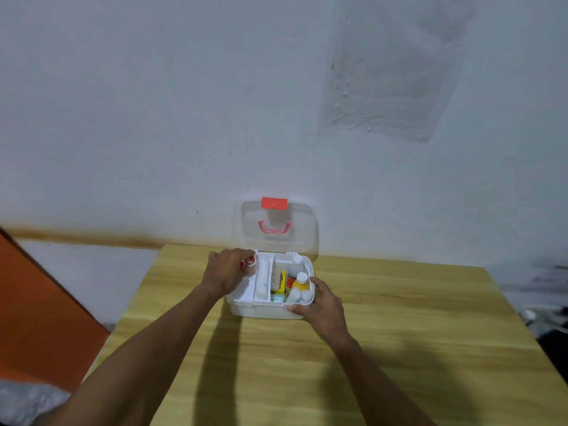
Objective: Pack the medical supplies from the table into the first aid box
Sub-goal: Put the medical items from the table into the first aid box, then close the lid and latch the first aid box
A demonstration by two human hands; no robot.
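- Box (264, 310) — white plastic, near the far edge of the wooden table (399, 333), clear lid (276, 226) tipped back upright toward the wall, red latch and red handle showing on it.
- Inside, mostly filled: white bottles (296, 262) in the right compartment, a yellow packet (281, 282) and something orange-red beside it in the middle, a long white roll (263, 276) in a narrow slot left of centre.
- Left hand (227, 272) over the box's left-rear corner, fingers closed round a small red-and-white item (249, 262) — probably a little tape roll or capped tube, too blurred to name — held just above the leftmost slot.
- Right hand (322, 305) cupped on the front-right corner of the box, thumb along the front wall, fingers resting at the rim; steadying it, not gripping any supply.
- Table around the box bare of supplies as far as visible — nothing loose on the wood in front or to the right.
- Judged nearly done: this small item looks like the last piece to go in.
- Left to do: lowering it into the empty left slot, letting go, then swinging the lid down and snapping the red latch shut.
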